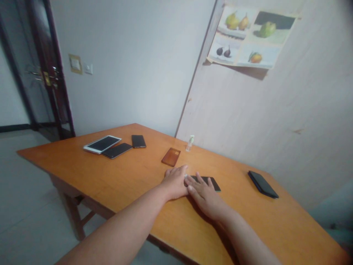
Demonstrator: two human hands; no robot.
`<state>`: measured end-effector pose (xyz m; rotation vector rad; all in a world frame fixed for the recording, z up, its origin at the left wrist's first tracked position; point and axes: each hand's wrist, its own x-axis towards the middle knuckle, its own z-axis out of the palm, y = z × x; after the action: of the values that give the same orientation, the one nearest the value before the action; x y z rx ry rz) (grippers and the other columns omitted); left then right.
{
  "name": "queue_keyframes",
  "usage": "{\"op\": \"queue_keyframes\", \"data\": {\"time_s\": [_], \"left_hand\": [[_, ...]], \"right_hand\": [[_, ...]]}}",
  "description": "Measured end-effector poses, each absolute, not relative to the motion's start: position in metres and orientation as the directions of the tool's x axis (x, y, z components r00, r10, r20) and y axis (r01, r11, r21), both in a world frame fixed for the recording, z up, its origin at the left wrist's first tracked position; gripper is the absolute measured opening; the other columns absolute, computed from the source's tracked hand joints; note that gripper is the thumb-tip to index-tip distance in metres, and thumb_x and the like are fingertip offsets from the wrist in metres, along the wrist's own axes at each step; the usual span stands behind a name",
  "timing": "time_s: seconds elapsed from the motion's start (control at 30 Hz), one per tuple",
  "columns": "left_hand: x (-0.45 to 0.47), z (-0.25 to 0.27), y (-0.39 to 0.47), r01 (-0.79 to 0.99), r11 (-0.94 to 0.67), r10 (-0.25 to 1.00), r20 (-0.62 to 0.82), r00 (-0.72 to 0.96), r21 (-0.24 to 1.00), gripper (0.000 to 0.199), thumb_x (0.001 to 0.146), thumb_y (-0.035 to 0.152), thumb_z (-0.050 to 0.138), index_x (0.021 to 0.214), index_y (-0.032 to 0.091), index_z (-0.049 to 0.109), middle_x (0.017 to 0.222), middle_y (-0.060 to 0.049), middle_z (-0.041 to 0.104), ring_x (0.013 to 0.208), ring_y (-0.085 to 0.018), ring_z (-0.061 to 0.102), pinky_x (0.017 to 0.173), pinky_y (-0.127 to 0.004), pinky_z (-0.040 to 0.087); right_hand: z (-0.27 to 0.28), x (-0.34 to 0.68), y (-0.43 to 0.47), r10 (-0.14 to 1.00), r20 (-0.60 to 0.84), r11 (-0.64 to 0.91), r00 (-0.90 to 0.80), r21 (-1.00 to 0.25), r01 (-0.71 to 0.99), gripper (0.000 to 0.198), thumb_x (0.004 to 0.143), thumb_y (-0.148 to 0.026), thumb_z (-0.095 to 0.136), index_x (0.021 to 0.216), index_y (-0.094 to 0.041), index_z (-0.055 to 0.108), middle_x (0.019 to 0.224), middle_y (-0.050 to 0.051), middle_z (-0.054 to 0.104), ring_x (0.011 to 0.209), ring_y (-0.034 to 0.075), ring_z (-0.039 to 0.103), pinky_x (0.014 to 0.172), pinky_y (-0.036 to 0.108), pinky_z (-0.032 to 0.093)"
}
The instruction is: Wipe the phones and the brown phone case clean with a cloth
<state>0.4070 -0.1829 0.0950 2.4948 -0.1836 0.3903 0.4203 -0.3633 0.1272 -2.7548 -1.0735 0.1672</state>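
Note:
A dark smartphone (215, 183) lies flat near the middle of the wooden table (132, 184). My left hand (176, 183) closes around its left end, thumb pointing away from me; the fingers underneath are hidden. Across the phone's upper face rests my right hand (205, 197), with its fingers stretched out and spread. A small whitish bit (185, 177) shows between the two hands, too small to name. Just beyond them is a brown see-through phone case (171, 157), and behind that a small clear spray bottle (190, 143) stands upright.
At the table's left end lie a white tablet (102, 144), a dark tablet-like slab (118, 150) touching it, and a black phone (138, 141). A black wallet-like case (263, 184) sits to the right. The wall (248, 121) borders the table's far side.

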Motion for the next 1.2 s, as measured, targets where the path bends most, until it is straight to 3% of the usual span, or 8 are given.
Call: {"op": "queue_keyframes", "data": {"time_s": [0.07, 0.2, 0.27, 0.47, 0.53, 0.73, 0.97, 1.2], "left_hand": [[0.407, 0.095, -0.182, -0.219, -0.813, -0.045, 0.317, 0.947, 0.540, 0.079, 0.070, 0.049, 0.064, 0.138, 0.021, 0.037, 0.131, -0.011, 0.060, 0.123, -0.033, 0.053, 0.101, -0.047, 0.039], [0.408, 0.094, -0.182, -0.220, -0.819, -0.052, 0.314, 0.948, 0.529, 0.087, 0.063, 0.051, 0.071, 0.138, 0.022, 0.038, 0.131, -0.010, 0.060, 0.123, -0.033, 0.052, 0.102, -0.046, 0.039], [0.408, 0.094, -0.182, -0.217, -0.824, -0.052, 0.312, 0.949, 0.523, 0.086, 0.063, 0.051, 0.071, 0.137, 0.023, 0.039, 0.132, -0.009, 0.059, 0.125, -0.033, 0.051, 0.102, -0.046, 0.039], [0.407, 0.096, -0.182, -0.243, -0.823, -0.081, 0.316, 0.945, 0.514, 0.075, 0.069, 0.054, 0.066, 0.135, 0.025, 0.043, 0.134, -0.009, 0.058, 0.126, -0.033, 0.050, 0.102, -0.046, 0.039], [0.408, 0.095, -0.181, -0.243, -0.821, -0.082, 0.315, 0.946, 0.516, 0.072, 0.070, 0.055, 0.066, 0.133, 0.026, 0.045, 0.131, -0.008, 0.060, 0.124, -0.033, 0.051, 0.101, -0.046, 0.039], [0.410, 0.090, -0.182, -0.247, -0.823, -0.068, 0.343, 0.937, 0.512, 0.069, 0.063, 0.051, 0.074, 0.124, 0.027, 0.050, 0.126, -0.005, 0.063, 0.119, -0.031, 0.054, 0.099, -0.044, 0.040], [0.409, 0.092, -0.180, -0.235, -0.826, -0.051, 0.348, 0.936, 0.512, 0.062, 0.067, 0.054, 0.070, 0.119, 0.026, 0.053, 0.122, -0.006, 0.064, 0.116, -0.031, 0.055, 0.095, -0.043, 0.043], [0.408, 0.098, -0.181, -0.213, -0.840, -0.058, 0.306, 0.950, 0.499, 0.063, 0.065, 0.052, 0.073, 0.120, 0.027, 0.053, 0.125, -0.006, 0.062, 0.119, -0.031, 0.054, 0.098, -0.044, 0.042]], "right_hand": [[0.128, 0.423, -0.365, 0.655, -0.050, -0.748, 0.754, -0.188, 0.637, 0.060, 0.100, -0.056, 0.011, 0.150, -0.033, 0.035, 0.158, -0.004, 0.029, 0.149, 0.030, 0.008, 0.114, 0.066, 0.003], [0.127, 0.443, -0.388, 0.348, -0.056, -0.937, 0.936, -0.032, 0.347, 0.055, 0.101, -0.050, 0.017, 0.149, -0.032, 0.037, 0.157, -0.002, 0.030, 0.147, 0.038, 0.012, 0.107, 0.077, 0.007], [0.126, 0.445, -0.395, 0.284, -0.049, -0.959, 0.957, -0.003, 0.285, 0.054, 0.101, -0.048, 0.019, 0.149, -0.031, 0.036, 0.158, -0.001, 0.029, 0.147, 0.039, 0.011, 0.105, 0.079, 0.007], [0.130, 0.419, -0.377, 0.652, -0.088, -0.749, 0.753, -0.229, 0.622, 0.057, 0.100, -0.057, 0.016, 0.151, -0.036, 0.031, 0.158, -0.004, 0.028, 0.149, 0.029, 0.007, 0.115, 0.065, 0.006], [0.132, 0.418, -0.377, 0.655, -0.099, -0.747, 0.749, -0.237, 0.621, 0.057, 0.100, -0.057, 0.016, 0.150, -0.036, 0.033, 0.158, -0.003, 0.029, 0.149, 0.029, 0.009, 0.114, 0.066, 0.006], [0.132, 0.436, -0.397, 0.315, -0.048, -0.949, 0.948, -0.026, 0.314, 0.055, 0.101, -0.050, 0.019, 0.145, -0.029, 0.043, 0.155, 0.001, 0.035, 0.146, 0.039, 0.015, 0.106, 0.078, 0.005], [0.136, 0.413, -0.381, 0.663, -0.116, -0.736, 0.740, -0.284, 0.615, 0.059, 0.100, -0.058, 0.016, 0.149, -0.033, 0.036, 0.158, -0.002, 0.028, 0.148, 0.029, 0.013, 0.115, 0.063, 0.010], [0.139, 0.441, -0.411, 0.236, -0.086, -0.972, 0.968, -0.003, 0.237, 0.051, 0.100, -0.046, 0.023, 0.137, -0.027, 0.054, 0.151, 0.003, 0.042, 0.145, 0.038, 0.021, 0.105, 0.078, 0.009]]}}
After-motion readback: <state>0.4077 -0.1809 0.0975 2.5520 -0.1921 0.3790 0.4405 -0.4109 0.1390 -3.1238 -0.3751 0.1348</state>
